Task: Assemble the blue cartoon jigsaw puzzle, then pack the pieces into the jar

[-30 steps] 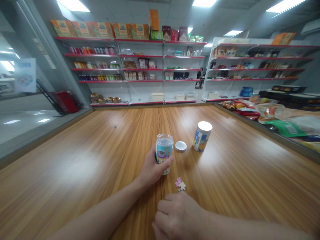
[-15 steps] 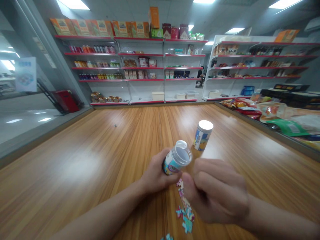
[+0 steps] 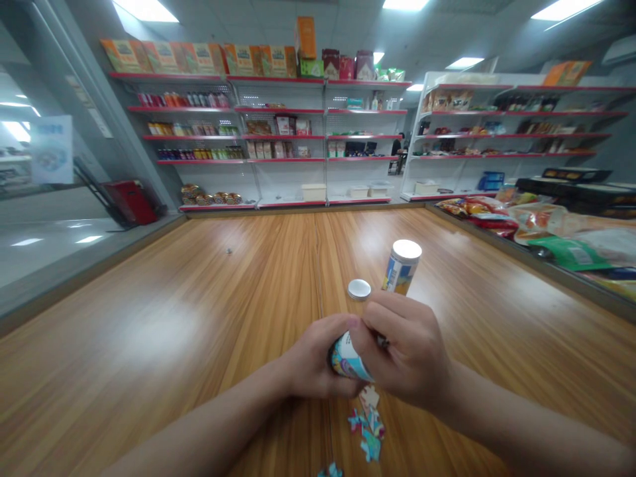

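Observation:
My left hand (image 3: 315,358) is wrapped round a small clear-topped jar (image 3: 348,358) with a blue, colourful label, tilted toward the right. Over the jar's mouth is my right hand (image 3: 407,344), fingers curled closed; whatever they hold is hidden. Below the hands, loose jigsaw puzzle pieces (image 3: 370,444) in blue, pink and white lie on the wooden table (image 3: 223,318). More blue pieces (image 3: 331,470) show at the bottom edge. A round white lid (image 3: 359,289) rests on the table just beyond the jar.
A second jar (image 3: 401,268) with a white lid stands upright behind my right hand. A tiny object (image 3: 229,251) lies far left on the table. Packaged snacks (image 3: 566,245) fill the right side, and stocked shelves (image 3: 278,136) line the back. A red cart (image 3: 132,202) stands left.
My right fist has moved left and up onto the jar's mouth, covering it. The jar has dropped slightly, so the lid behind it shows fully. Some puzzle pieces beside my left hand no longer show.

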`<state>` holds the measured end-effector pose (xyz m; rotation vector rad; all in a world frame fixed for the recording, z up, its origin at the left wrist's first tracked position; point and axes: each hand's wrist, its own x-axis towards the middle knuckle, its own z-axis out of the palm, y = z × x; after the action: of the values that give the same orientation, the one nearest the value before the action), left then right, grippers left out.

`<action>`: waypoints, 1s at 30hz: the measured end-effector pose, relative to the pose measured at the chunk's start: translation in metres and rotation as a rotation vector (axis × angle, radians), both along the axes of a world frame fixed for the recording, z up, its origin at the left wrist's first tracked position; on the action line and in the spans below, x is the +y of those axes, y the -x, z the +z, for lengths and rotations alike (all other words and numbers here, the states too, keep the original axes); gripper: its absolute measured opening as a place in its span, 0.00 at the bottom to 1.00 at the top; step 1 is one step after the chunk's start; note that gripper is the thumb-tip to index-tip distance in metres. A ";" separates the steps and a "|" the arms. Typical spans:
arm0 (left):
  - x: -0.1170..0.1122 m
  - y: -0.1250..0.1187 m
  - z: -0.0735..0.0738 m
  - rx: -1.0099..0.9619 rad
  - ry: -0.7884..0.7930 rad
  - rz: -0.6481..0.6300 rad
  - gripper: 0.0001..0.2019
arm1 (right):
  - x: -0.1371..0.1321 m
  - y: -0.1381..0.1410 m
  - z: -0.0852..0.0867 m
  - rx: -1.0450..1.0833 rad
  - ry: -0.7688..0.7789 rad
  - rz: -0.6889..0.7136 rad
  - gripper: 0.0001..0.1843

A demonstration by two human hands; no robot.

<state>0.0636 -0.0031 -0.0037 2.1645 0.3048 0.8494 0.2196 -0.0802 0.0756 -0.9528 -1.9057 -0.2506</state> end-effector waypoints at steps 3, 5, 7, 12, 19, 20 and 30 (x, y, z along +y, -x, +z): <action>-0.001 0.001 0.000 0.027 -0.012 -0.006 0.14 | -0.003 0.001 0.001 0.015 0.066 0.063 0.17; -0.001 0.001 0.000 0.037 -0.009 -0.012 0.13 | -0.003 0.002 0.001 0.040 0.115 0.092 0.17; -0.001 0.000 0.000 0.029 0.002 -0.004 0.13 | -0.003 0.002 0.000 0.065 0.145 0.108 0.17; -0.001 0.000 0.003 -0.013 0.051 0.015 0.12 | -0.004 0.001 0.005 0.025 0.261 0.236 0.17; 0.006 -0.001 0.004 -0.145 0.362 0.180 0.19 | 0.004 -0.022 -0.005 0.000 0.461 0.116 0.32; 0.010 -0.001 0.003 -0.197 0.431 0.275 0.18 | 0.006 -0.028 -0.013 0.043 0.519 0.043 0.35; 0.031 0.000 -0.006 -0.365 0.579 0.561 0.17 | -0.027 -0.008 -0.080 -0.401 0.848 0.093 0.64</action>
<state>0.0638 0.0276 -0.0099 1.3635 0.8732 1.2561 0.2274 -0.1075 -0.0039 -1.4257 -2.4749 0.5066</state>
